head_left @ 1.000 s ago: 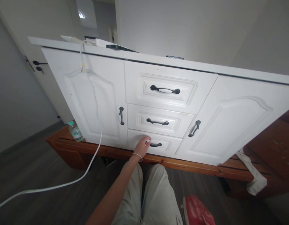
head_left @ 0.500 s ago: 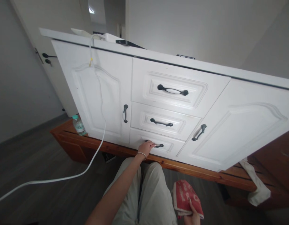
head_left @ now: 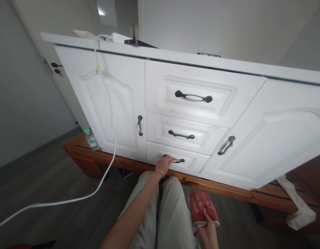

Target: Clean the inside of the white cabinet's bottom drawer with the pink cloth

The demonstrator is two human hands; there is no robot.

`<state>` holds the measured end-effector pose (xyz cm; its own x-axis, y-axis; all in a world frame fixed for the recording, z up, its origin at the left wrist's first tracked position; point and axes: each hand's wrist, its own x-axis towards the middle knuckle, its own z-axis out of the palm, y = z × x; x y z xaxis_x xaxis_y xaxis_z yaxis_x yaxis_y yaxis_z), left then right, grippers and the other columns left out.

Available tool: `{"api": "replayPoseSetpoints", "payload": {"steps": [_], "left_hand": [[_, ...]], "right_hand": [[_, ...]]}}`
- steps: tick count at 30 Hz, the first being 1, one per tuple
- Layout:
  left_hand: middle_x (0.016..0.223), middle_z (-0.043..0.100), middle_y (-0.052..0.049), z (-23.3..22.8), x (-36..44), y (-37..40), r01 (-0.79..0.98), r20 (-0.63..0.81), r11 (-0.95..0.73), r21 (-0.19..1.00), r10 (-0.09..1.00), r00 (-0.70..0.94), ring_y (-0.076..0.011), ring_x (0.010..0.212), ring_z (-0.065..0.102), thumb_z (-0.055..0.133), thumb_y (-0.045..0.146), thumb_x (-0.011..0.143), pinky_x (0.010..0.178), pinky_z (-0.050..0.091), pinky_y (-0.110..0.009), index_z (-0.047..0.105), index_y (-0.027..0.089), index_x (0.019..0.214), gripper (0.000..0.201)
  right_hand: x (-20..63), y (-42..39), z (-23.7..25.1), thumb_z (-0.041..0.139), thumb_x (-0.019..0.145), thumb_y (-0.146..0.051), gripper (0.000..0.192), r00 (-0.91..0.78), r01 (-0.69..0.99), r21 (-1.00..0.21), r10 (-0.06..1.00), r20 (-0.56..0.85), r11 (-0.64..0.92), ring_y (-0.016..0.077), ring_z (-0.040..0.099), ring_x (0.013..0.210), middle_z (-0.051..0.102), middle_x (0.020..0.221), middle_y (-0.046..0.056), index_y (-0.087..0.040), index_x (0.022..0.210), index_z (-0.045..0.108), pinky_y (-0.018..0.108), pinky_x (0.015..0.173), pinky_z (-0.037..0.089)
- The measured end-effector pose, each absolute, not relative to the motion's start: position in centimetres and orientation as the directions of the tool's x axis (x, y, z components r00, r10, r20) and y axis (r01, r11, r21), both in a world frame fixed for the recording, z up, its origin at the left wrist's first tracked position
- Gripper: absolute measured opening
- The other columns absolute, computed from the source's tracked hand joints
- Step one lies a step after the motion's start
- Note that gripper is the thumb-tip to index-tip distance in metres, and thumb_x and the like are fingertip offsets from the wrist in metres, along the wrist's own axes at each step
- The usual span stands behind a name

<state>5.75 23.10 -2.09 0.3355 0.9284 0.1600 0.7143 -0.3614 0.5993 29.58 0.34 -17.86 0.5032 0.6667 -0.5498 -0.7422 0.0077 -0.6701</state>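
My left hand [head_left: 164,163] has its fingers closed round the left part of the bottom drawer handle [head_left: 179,160], a dark metal pull. The bottom drawer [head_left: 192,164] of the white cabinet [head_left: 123,103] sits flush with its front. Low on the right, my right hand [head_left: 208,231] grips a folded red cloth [head_left: 203,207] with white lettering, thumb on top and the other fingers hidden beneath. Above the left hand are the middle drawer handle [head_left: 181,134] and the top drawer handle [head_left: 193,97], both untouched.
A white cable [head_left: 113,152] hangs from the cabinet top across the left door. A water bottle [head_left: 91,140] stands on the wooden bench [head_left: 82,152] at left. White fabric [head_left: 297,204] drapes over its right end. A black flat object [head_left: 140,43] lies on top.
My right hand has shifted slightly left and up with the red cloth, which is turned a little. The left hand stays on the bottom handle; the view has moved slightly.
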Motion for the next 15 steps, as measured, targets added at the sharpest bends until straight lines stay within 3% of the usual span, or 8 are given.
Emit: {"api": "replayPoseSetpoints", "payload": {"steps": [4,11,15], "left_hand": [[0.112,0.070,0.000,-2.2,5.6,23.2,0.705,0.162,-0.370,0.605,0.924,0.346,-0.0172,0.094,0.066,0.047,0.045,0.102,0.075,0.045,-0.025,0.075,0.028,0.103,0.033],[0.107,0.071,-0.002,-2.0,5.7,23.3,0.678,0.178,-0.374,0.633,0.922,0.343,-0.0175,0.091,0.066,0.051,0.041,0.100,0.074,0.046,-0.025,0.076,0.026,0.100,0.029],[0.107,0.070,-0.002,-2.4,5.9,23.1,0.642,0.201,-0.372,0.670,0.924,0.326,-0.0162,0.091,0.065,0.050,0.039,0.100,0.077,0.047,-0.025,0.074,0.024,0.102,0.029]], "right_hand": [[29.2,0.1,-17.2,0.084,0.049,-0.023,0.041,0.532,-0.783,-0.620,0.567,-0.629,0.046,0.0325,0.073,0.100,0.076,0.100,0.008,-0.022,0.087,0.070,0.047,0.090,0.060],[29.2,-0.7,-15.7,0.083,0.055,-0.027,0.045,0.531,-0.814,-0.571,0.539,-0.653,0.110,0.0325,0.073,0.101,0.075,0.115,0.011,-0.021,0.098,0.072,0.050,0.089,0.061],[29.3,-0.6,-15.8,0.081,0.056,-0.021,0.043,0.523,-0.838,-0.528,0.485,-0.700,0.142,0.0314,0.073,0.100,0.075,0.112,0.012,-0.019,0.098,0.071,0.047,0.088,0.061]]}}
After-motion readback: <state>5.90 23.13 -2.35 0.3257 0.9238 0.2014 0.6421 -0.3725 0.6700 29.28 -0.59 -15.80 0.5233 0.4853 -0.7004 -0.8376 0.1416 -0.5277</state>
